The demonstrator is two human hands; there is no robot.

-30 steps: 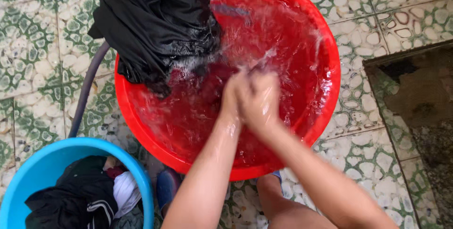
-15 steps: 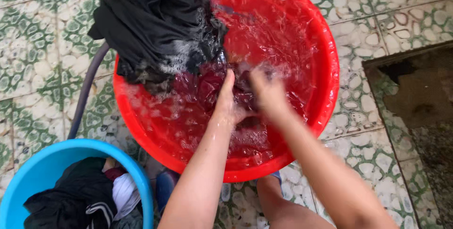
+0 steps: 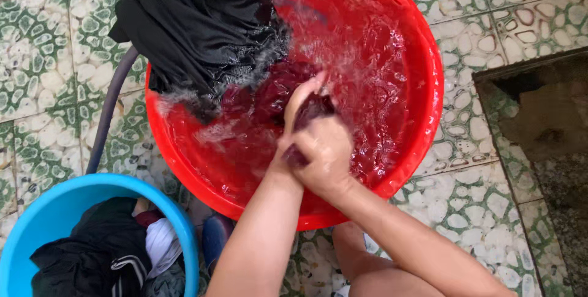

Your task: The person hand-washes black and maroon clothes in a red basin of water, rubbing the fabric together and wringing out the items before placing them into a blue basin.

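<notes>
In the near half of the red basin [image 3: 422,119], down in the churned water, my two hands work a dark maroon cloth [image 3: 269,98]. My right hand [image 3: 321,153] is closed into a fist over a bunch of it, a fold poking out dark between the fingers, and my left hand [image 3: 294,104] lies against it with the fingers stretched up along the cloth, pressing rather than clenching; how much fabric sits under that palm I cannot tell. The maroon cloth spreads from my grip toward the basin's far left side, mostly under water. It looks soft and limp, with no stiffness at all, and I judge it heavy from the water it has soaked up and slick to the touch. I reckon the best hold is a gathered handful in a full fist, since a pinch on one layer would likely slide off. Over the basin's far left rim hangs a wet black garment [image 3: 196,24], its lower end in the foam, touching the maroon cloth. On the tiled floor [image 3: 37,64], at the near left, stands a blue tub [image 3: 184,236] with dark and white clothes [image 3: 116,257], and a grey hose [image 3: 107,113] curves past it.
</notes>
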